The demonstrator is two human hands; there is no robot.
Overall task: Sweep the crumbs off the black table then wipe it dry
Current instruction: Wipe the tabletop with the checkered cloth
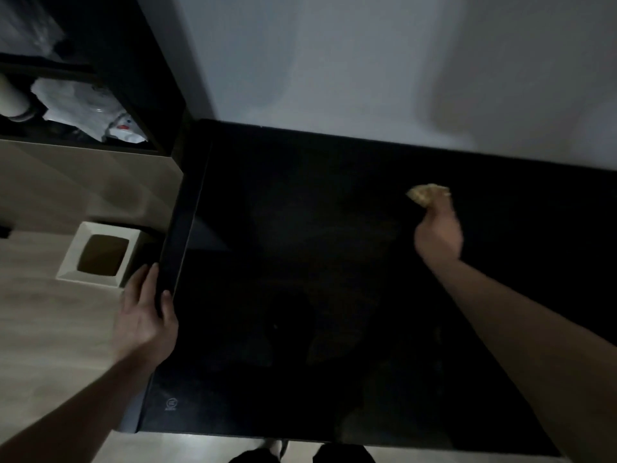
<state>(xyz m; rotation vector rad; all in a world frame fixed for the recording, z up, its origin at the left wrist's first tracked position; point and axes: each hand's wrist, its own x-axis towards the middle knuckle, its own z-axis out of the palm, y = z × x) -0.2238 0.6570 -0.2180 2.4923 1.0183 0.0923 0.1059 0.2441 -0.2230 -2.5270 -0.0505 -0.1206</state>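
Nearest the body, at the desk's (334, 295) left edge, the left hand (147, 315) grips the rim: its thumb lies on the dark top and its fingers (142, 279) wrap down over the side, clamped on the edge as if to steady the desk. Just beyond those fingers, down on the pale floor, stands a white square bin (100, 253) with a brown inside, close against the desk's left side.

Farther out and to the right, the right hand (439, 235) reaches over the desk top, its fingers closed around a crumpled tan cloth or sponge (427, 193) that sticks out ahead of the knuckles. Motion blur hides whether the wad is touching the surface or held just above it.

Between the two hands lies the broad, dark middle of the desk. The light is too dim to pick out any crumbs or wet patches on it, so how much has been cleaned cannot be told.

The relation that matters is sideways: the bin lies well to the left of the right hand's fingers, past the whole width of the top, and the left hand is by far the nearer to it. A sweep toward the bin would likely run right to left along the desk's long side, ending at the edge the left hand holds.

Beyond the right hand, the desk's far edge meets a plain pale wall (367, 68).
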